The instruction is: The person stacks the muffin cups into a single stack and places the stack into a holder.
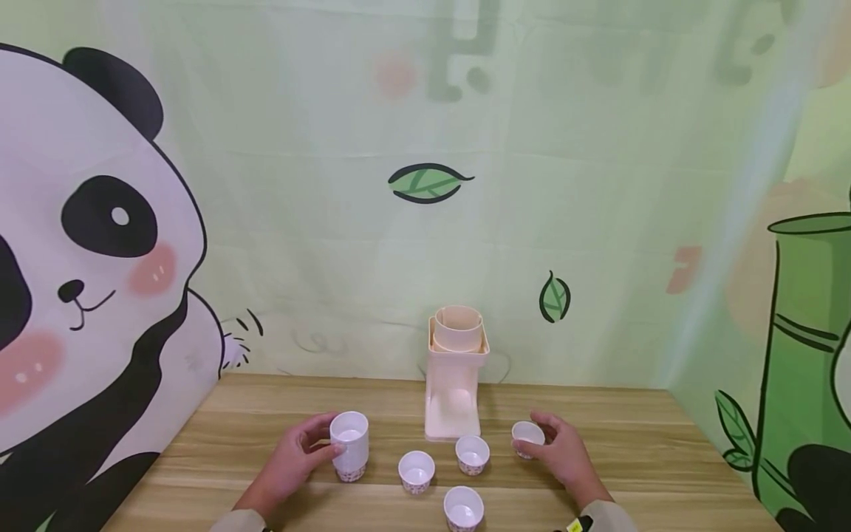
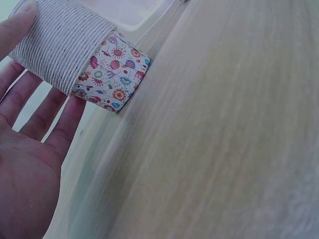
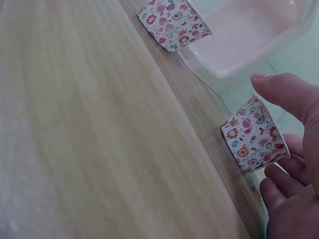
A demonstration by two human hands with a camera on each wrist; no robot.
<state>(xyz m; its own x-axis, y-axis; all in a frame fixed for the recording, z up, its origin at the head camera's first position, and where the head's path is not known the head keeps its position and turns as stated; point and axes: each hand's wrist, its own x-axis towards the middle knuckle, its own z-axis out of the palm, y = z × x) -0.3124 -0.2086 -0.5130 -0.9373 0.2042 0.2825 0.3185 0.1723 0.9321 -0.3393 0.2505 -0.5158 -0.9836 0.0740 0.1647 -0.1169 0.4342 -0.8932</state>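
Observation:
At the left, my left hand (image 1: 295,462) holds a tall stack of nested paper cups (image 1: 351,451), thumb on the near side and fingers around the back. The stack is upright; the left wrist view shows its many rims and the flowered bottom cup (image 2: 112,72). My right hand (image 1: 568,454) is around a single paper cup (image 1: 527,437) at the right. In the right wrist view, its thumb (image 3: 284,92) stands apart from this flowered cup (image 3: 254,137), while the other fingers lie close behind it. Whether those fingers touch the cup I cannot tell.
Between my hands stand three more paper cups, one at the left (image 1: 416,473), one behind (image 1: 472,455) and one nearest me (image 1: 463,510). A pale pink dispenser-like stand (image 1: 453,391) is at the back of the wooden table (image 1: 266,403), before a panda-printed backdrop (image 1: 306,222).

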